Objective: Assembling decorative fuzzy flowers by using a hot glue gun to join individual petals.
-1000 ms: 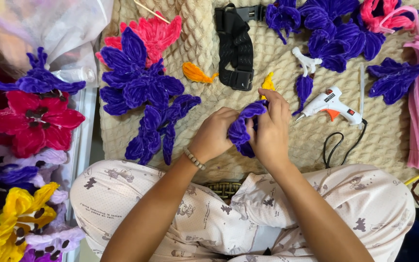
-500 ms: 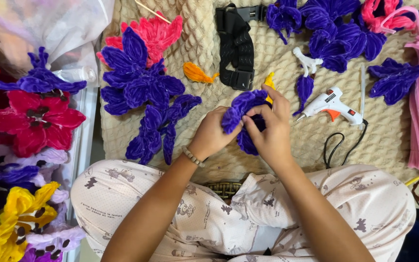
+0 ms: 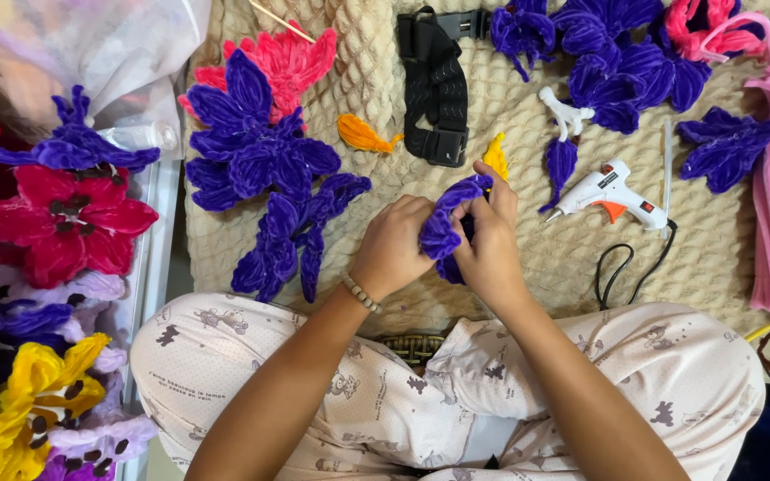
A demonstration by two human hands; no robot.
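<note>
- Purple petal point(image 3: 446, 223): your left hand point(image 3: 394, 245) and right hand point(image 3: 490, 249) both close around it, bracing its folds.
- Glue gun point(image 3: 608, 191) lies near your right.

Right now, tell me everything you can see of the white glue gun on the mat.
The glue gun is white plastic with an orange trigger and a small red spot on its body. It lies on its side on the beige textured mat, nozzle pointing left toward a purple petal. A black cord loops from its handle. Neither hand touches it.
</note>
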